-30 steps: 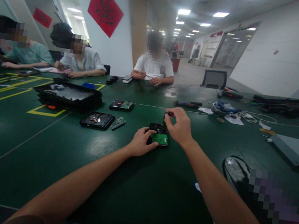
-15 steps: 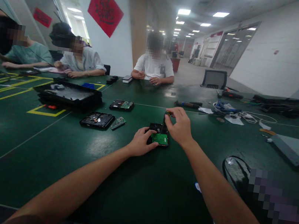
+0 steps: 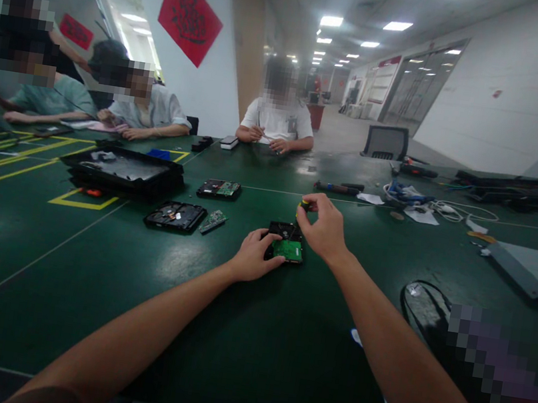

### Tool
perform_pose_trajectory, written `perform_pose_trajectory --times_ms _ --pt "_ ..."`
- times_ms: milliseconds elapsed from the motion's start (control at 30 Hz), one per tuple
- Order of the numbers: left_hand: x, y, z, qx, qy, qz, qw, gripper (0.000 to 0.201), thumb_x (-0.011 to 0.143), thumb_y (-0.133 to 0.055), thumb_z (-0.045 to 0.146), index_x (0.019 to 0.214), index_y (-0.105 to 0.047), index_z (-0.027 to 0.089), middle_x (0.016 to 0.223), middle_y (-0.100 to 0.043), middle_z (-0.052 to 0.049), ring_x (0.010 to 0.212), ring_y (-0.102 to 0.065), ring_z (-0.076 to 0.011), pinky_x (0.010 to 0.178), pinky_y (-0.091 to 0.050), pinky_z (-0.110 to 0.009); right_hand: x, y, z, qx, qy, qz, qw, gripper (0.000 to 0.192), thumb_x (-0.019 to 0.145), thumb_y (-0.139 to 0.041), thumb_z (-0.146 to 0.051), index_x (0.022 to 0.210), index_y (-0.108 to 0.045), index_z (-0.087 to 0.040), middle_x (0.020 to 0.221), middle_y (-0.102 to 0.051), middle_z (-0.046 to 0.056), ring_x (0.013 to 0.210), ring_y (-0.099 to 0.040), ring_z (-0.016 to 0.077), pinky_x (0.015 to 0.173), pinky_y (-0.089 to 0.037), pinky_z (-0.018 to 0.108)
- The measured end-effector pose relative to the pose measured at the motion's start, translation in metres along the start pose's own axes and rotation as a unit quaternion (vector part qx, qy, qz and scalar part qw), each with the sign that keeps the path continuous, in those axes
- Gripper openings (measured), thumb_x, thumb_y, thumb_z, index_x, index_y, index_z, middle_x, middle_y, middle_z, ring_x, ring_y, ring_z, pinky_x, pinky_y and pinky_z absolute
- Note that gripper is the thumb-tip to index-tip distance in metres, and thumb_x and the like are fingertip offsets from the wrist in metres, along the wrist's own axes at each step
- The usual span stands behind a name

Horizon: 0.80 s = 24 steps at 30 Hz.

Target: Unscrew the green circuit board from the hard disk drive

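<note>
"Green circuit board (image 3: pixel 293 252) facing up, but where exactly is that hard drive (image 3: pixel 288 246)?"
"Flat on the tabletop (image 3: pixel 227 343), with the left hand (image 3: pixel 253 256) spread against its left side."
"And the right hand (image 3: pixel 322 226)?"
"Pinching a yellow-and-black screwdriver (image 3: pixel 304 204), shaft pointing down over the drive."
"What's farther left?"
"Second hard drive (image 3: pixel 176 216), with a loose circuit board (image 3: pixel 213 222) just right of it."

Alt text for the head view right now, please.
A person's left hand steadies a hard drive with a green circuit board; the right hand holds a screwdriver over it. Another person sits across the green table.
</note>
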State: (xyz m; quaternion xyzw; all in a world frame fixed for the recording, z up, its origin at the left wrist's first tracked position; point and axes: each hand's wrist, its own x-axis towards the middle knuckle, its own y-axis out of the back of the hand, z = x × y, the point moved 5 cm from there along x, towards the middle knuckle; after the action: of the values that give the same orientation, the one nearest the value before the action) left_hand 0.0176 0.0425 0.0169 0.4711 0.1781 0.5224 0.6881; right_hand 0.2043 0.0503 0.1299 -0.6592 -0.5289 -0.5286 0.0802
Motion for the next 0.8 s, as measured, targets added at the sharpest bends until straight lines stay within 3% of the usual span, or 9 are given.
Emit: perform_pose_trajectory --times_ms 233,433,667,800 --pt "0.0001 0.0 -0.0007 0.002 0.001 -0.003 1.0 0.06 0.09 -0.067 0.056 0.143 -0.056 0.029 0.15 -0.046 -0.013 0.142 -0.041 -0.0371 0.117 -0.036 -0.056 -0.0002 -0.0003 -0.002 -0.004 0.017 -0.011 1.0 0.013 0.095 -0.06 -0.028 0.107 -0.062 -0.023 0.105 -0.068 0.009 0.093 -0.066 0.0245 0.086 -0.055 0.042" --pt "0.0007 -0.0024 -0.0032 0.005 -0.002 -0.002 1.0 0.061 0.09 -0.066 0.056 0.143 -0.057 0.028 0.15 -0.045 -0.014 0.141 -0.041 -0.0373 0.117 -0.036 -0.056 -0.0006 -0.0021 0.0044 0.009 -0.019 -0.004 1.0 0.015 0.093 -0.064 -0.03 0.105 -0.06 -0.023 0.099 -0.07 0.007 0.088 -0.068 0.024 0.082 -0.057 0.041" --pt "0.0005 -0.0038 -0.0037 0.005 -0.004 0.009 1.0 0.061 0.089 -0.068 0.055 0.142 -0.057 0.028 0.149 -0.046 -0.014 0.141 -0.042 -0.0369 0.117 -0.035 -0.055 -0.0004 -0.0007 -0.0022 0.0 0.027 -0.008 1.0 0.013 0.095 -0.06 -0.026 0.107 -0.063 -0.023 0.106 -0.068 0.009 0.094 -0.067 0.0243 0.087 -0.056 0.042" --pt "0.0006 -0.004 -0.004 0.009 -0.005 0.007 1.0 0.061 0.09 -0.067 0.056 0.142 -0.057 0.028 0.15 -0.045 -0.014 0.141 -0.042 -0.0374 0.117 -0.036 -0.056 -0.0002 -0.0008 0.0024 -0.002 0.002 -0.001 1.0 0.016 0.091 -0.063 -0.024 0.107 -0.061 -0.023 0.105 -0.069 0.009 0.091 -0.067 0.0246 0.085 -0.056 0.042"
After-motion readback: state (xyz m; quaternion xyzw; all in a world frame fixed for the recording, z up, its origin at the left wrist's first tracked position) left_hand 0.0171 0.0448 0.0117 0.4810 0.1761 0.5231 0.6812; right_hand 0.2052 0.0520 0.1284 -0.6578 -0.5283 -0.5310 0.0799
